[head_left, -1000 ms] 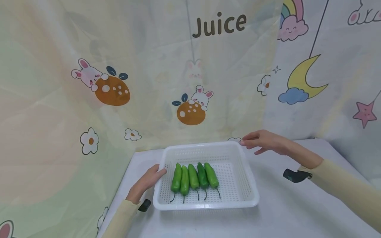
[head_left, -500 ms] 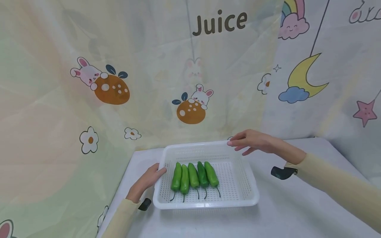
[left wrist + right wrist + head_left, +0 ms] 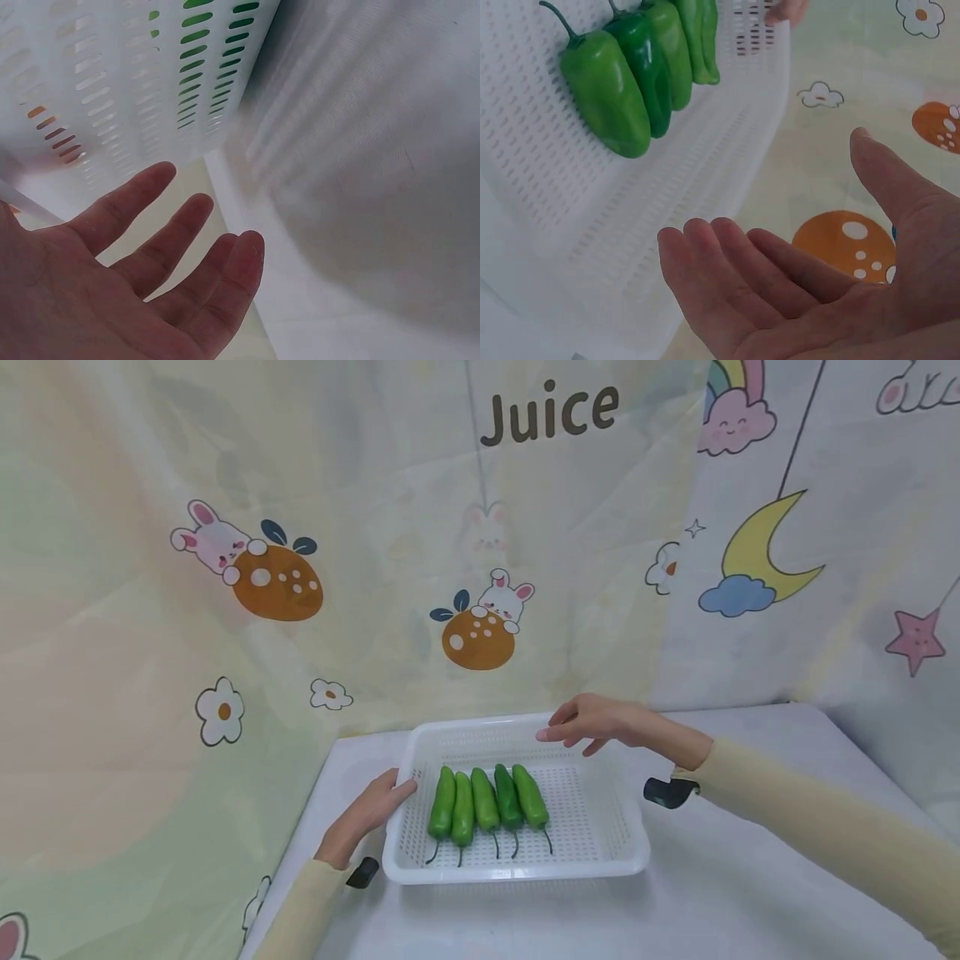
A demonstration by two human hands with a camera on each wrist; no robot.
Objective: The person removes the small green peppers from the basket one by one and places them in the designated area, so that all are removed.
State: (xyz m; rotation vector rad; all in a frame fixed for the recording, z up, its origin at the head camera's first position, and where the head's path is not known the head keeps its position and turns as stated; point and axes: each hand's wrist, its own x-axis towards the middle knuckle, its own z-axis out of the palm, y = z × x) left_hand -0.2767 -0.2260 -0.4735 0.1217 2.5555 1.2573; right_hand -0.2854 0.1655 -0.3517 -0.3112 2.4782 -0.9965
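A white plastic basket (image 3: 592, 868) with slotted walls stands on the table. Inside lie several green peppers (image 3: 485, 800) in a row, stems toward the front; one is darker green. At the left rim my left hand (image 3: 371, 806) holds the basket, its thumb over the edge and inside the wall. In the left wrist view its fingers (image 3: 176, 240) spread outside the slotted wall. My right hand (image 3: 588, 722) hovers over the back right of the basket, right of the peppers, with nothing in it. The right wrist view shows that hand's fingers (image 3: 735, 285) loosely bent, thumb apart.
A white cloth covers the table (image 3: 720, 860). Close behind it hangs a printed curtain (image 3: 375, 568) with rabbits, flowers and the word Juice. A dark wrist device (image 3: 670, 793) hangs under the right cuff, another under the left.
My right hand has moved left, from beyond the back right corner to over the basket. The left hand, basket and peppers have stayed in place, with a slight shift of the head view.
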